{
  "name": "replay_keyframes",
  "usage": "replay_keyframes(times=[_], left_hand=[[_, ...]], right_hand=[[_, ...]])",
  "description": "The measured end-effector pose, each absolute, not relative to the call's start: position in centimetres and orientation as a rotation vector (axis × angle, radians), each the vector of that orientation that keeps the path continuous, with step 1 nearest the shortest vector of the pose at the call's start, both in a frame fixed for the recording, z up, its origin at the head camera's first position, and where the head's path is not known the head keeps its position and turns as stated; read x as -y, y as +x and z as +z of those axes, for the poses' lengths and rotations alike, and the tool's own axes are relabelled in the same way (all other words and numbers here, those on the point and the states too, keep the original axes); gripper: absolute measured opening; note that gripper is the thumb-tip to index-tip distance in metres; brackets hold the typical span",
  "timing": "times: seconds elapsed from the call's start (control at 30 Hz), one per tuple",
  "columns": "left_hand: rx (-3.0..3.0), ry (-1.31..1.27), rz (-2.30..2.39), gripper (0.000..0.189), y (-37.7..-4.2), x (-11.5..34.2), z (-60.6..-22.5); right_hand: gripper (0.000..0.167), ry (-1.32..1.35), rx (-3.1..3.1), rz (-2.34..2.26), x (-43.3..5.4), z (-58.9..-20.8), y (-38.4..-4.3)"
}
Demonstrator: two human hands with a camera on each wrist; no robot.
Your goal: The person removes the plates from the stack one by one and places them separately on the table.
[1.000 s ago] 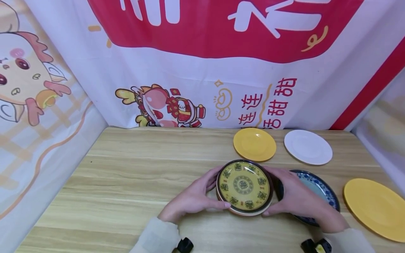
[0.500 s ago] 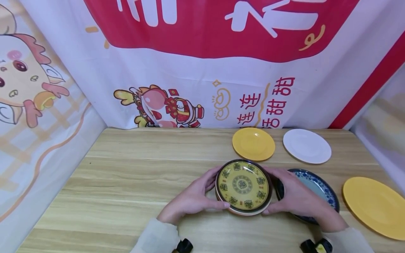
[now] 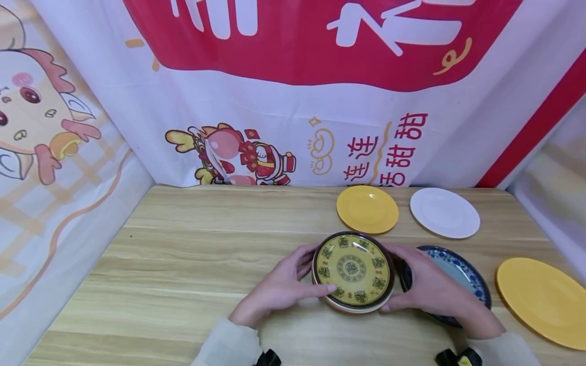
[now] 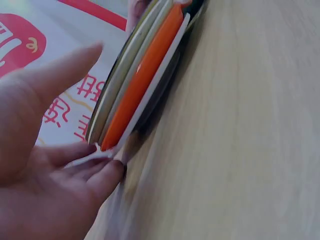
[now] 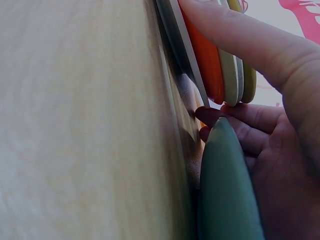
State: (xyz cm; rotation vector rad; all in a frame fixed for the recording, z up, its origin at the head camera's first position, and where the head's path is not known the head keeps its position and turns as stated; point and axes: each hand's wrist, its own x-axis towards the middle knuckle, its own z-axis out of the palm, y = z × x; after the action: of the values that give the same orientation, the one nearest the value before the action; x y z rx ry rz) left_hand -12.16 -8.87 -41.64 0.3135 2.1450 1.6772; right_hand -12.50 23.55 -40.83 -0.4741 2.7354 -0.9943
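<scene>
A stack of plates (image 3: 351,268) is between both hands; its top plate is yellow with dark motifs and a dark rim. Pale, orange and white edges show below in the left wrist view, where the orange plate (image 4: 145,75) is plain, with a dark underside beneath. My left hand (image 3: 290,284) has its fingers curled at the stack's left edge. Its thumb reaches over the top plate's rim, lifted off the stack in the left wrist view. My right hand (image 3: 426,279) grips the right side, thumb at the near edge and fingertips at the lower rims.
Right of the stack, partly under my right hand, lies a blue-rimmed plate (image 3: 458,272). Behind are a small yellow plate (image 3: 368,209) and a white plate (image 3: 445,212). A larger yellow plate (image 3: 545,302) lies far right. Printed cloth (image 3: 274,101) hangs at the table's back edge.
My left thumb has risen slightly from the near-left rim and extends a little further over the top plate. The stack and my right hand stay in place.
</scene>
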Motion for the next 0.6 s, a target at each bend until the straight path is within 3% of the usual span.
replay_keyframes(times=[0.33, 0.6], left_hand=[[-2.512, 0.092, 1.624, 0.037, -12.62, 7.97, -40.86], [-2.428, 0.062, 1.691, 0.029, -12.69, 7.88, -40.75]], right_hand=[[0.122, -0.491, -2.730, -1.008, -23.51, -40.97, -12.58], [0.123, -0.500, -2.734, -1.004, -23.67, -41.14, -12.53]])
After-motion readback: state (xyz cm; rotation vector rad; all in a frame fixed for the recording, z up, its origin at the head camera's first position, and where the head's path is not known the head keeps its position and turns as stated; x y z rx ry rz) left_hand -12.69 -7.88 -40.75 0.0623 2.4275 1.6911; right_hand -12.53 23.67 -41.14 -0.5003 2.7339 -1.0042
